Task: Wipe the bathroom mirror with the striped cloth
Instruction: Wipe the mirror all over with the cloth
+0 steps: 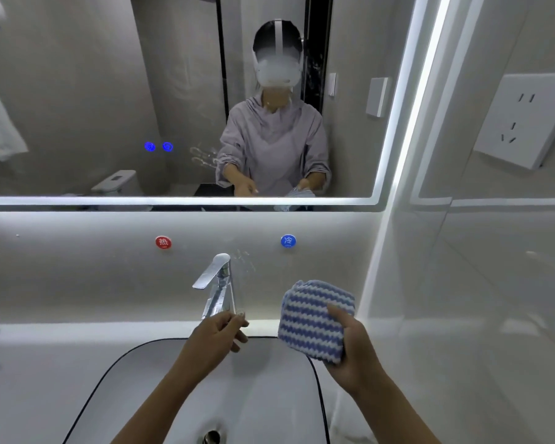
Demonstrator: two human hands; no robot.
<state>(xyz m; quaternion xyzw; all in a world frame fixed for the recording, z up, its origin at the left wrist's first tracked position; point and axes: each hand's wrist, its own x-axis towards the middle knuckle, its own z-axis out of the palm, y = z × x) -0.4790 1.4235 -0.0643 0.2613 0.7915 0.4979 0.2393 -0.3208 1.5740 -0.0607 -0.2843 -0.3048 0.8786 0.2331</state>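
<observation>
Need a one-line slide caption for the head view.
Right hand holds the folded striped cloth over the sink; left hand near the faucet; mirror untouched.

Bright white glow from the mirror [109, 91] edge strip; soft overall, wide-angle bending at edges.

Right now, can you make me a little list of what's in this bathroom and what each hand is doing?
place: bathroom, in front of the sink
mirror: on the wall above the sink, lit edge, smudges near the middle
striped cloth: blue and white, folded, held up in the right hand
left hand: holds nothing, fingers close to the tap
cloth on mirror: not yet touching
wall dots: red dot left, blue dot right
socket: white, on the right wall
</observation>
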